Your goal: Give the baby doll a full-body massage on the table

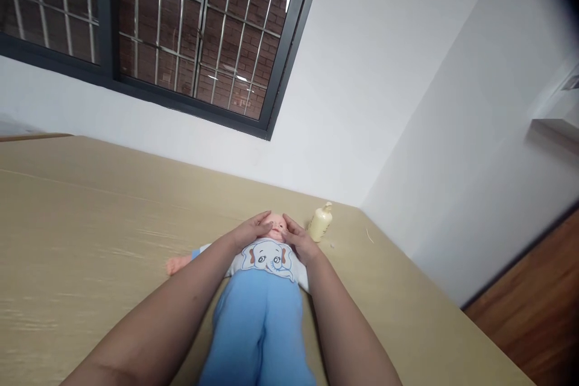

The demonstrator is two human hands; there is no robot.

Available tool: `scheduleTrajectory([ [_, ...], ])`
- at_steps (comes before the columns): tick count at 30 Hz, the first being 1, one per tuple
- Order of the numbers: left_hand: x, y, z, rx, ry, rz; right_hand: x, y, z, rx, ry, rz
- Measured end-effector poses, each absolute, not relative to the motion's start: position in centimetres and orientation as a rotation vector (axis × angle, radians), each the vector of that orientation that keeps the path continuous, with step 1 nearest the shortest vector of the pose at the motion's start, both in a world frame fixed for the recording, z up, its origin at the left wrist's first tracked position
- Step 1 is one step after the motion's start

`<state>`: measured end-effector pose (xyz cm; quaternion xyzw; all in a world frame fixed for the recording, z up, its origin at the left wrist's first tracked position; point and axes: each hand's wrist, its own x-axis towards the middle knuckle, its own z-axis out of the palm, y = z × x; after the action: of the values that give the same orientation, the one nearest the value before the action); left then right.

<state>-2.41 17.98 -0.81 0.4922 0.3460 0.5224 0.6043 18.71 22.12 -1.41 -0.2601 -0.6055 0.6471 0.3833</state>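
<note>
A baby doll [278, 224] lies on its back on the wooden surface, its head away from me. It wears a white top [268, 256] with an elephant face and light blue trousers [262, 313]. My left hand [251, 231] lies along the left side of the doll's face, fingers stretched out. Against the opposite cheek rests my right hand [300, 240], its fingers also extended. Between them part of the face shows; the rest is covered. One doll hand [177, 264] sticks out beyond my left forearm. A cream pump bottle [320, 223] stands just right of my right hand.
The light wood tabletop [113, 217] meets a white wall [362, 72] at the back. A dark-framed window [266, 102] with metal bars is above it. Near the bottle lie a small white bit [332, 246] and a thin pale strand [370, 236]. Brown wood panelling [534, 301] is at right.
</note>
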Motion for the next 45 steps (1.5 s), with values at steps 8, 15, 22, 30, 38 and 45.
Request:
scheduleTrajectory([
  [8, -2.2, 16.5, 0.5, 1.149, 0.814, 1.165, 18.1, 22.2, -1.6, -0.883, -1.718, 1.404],
  [15, -2.4, 16.5, 0.5, 1.117, 0.784, 1.171, 18.8, 22.1, -1.3, -0.709, -1.604, 1.601],
  [22, -2.2, 16.9, 0.3, 1.076, 0.776, 1.209, 18.7, 22.0, -1.1, -0.644, -1.503, 1.696],
  [30, -2.0, 16.5, 0.5, 1.127, 0.792, 1.203, 18.2, 22.0, -1.4, -0.862, -1.733, 1.420],
  [38, -2.2, 16.7, 0.4, 1.121, 0.789, 1.191, 18.7, 22.2, -1.5, -0.746, -1.637, 1.568],
  [45, -2.7, 17.5, -0.4, 1.070, 0.753, 1.185, 19.1, 22.3, -1.6, -0.641, -1.505, 1.710],
])
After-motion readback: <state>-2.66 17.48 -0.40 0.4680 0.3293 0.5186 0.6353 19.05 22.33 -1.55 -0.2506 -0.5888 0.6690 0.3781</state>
